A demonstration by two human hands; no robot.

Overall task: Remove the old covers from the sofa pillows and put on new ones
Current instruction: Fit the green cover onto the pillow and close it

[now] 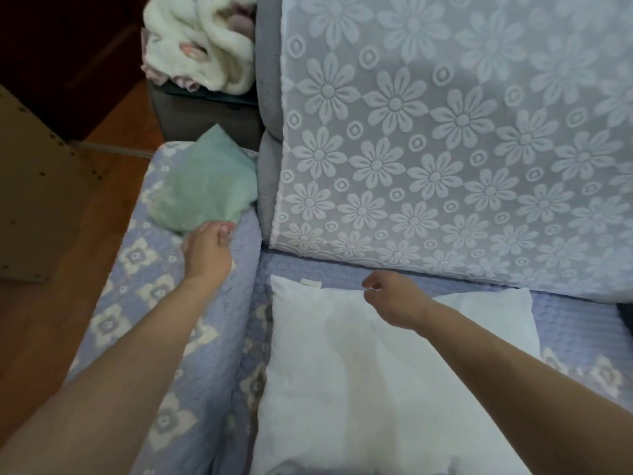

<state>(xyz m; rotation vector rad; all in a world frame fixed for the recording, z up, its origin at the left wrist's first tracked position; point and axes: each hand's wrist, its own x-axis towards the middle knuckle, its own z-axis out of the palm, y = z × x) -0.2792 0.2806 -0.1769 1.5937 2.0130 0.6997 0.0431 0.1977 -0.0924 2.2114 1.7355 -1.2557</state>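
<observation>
So from the head view, the one bare white pillow (376,378) is lying flat on the sofa seat (575,320) near the camera, no cover on it at all, so I'd say the stripping part is done for this one and the re-covering hasn't started. The left hand (207,250) is out at the far left on the quilted armrest (144,303), fingertips curled and touching the near edge of the crumpled green cover (205,180); can't tell if it really has a pinch on the cloth or is just landing there (can't say either whether that green one is the old cover or the new one). The right hand (390,298) hovers over the pillow's far edge with fingers curled in, holding nothing I can see. Count: one pillow, one green cover, two hands, plus one pile of fluffy white blanket (198,49) on a dark box beyond the armrest. Still left, by my guess: getting a cover onto that pillow and closing it up.
</observation>
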